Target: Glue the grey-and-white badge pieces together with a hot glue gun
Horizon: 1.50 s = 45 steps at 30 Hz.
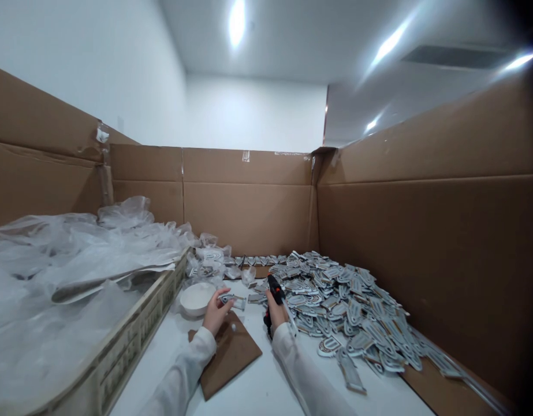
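My left hand (pixel 216 312) pinches a flat grey-and-white piece (pixel 234 300) with one rounded end, holding it above the table. My right hand (pixel 276 312) is wrapped round a black glue gun (pixel 275 289) with red accents; a pale translucent stick (pixel 291 319) trails from its back. Between and below the hands lies a brown board (pixel 231 358) with a small white lump (pixel 234 327) on it. A white bowl (pixel 197 299) stands just left of my left hand. Beside my right hand, a big heap of similar grey pieces (pixel 348 306) spreads over the table.
At the left a pale plastic crate (pixel 131 352) overflows with clear plastic bags (pixel 75 248). Bagged pieces (pixel 209 260) lie behind the bowl, and a row of pieces (pixel 261 260) lines the back. Tall cardboard walls (pixel 249 211) enclose the white table (pixel 162 370).
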Motion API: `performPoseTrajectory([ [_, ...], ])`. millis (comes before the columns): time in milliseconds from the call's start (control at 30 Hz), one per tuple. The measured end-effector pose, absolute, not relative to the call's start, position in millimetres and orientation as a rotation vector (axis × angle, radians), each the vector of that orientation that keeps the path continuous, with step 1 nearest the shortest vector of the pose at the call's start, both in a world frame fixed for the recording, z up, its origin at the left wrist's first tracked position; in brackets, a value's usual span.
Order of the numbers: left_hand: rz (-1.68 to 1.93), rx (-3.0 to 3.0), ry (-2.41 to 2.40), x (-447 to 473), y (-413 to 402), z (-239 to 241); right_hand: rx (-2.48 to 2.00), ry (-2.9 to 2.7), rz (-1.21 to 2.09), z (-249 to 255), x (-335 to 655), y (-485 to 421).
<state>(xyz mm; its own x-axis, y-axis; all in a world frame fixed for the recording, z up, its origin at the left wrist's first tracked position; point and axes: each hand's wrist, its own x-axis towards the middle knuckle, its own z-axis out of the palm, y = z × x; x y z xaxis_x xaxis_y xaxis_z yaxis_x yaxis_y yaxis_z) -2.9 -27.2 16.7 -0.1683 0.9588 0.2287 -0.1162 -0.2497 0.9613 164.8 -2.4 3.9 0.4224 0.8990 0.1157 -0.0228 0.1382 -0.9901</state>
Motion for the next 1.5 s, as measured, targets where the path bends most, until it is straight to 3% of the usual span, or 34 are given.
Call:
performPoseTrajectory([
  [567,1.484,1.089,1.017,8.3,-44.6,26.2,-1.064,-1.199,1.028,16.9,151.4,-24.5],
  [1500,1.43,1.148,1.003,4.2,-23.8,3.2,-1.181,-1.434,0.983,19.8,150.8,-38.2],
])
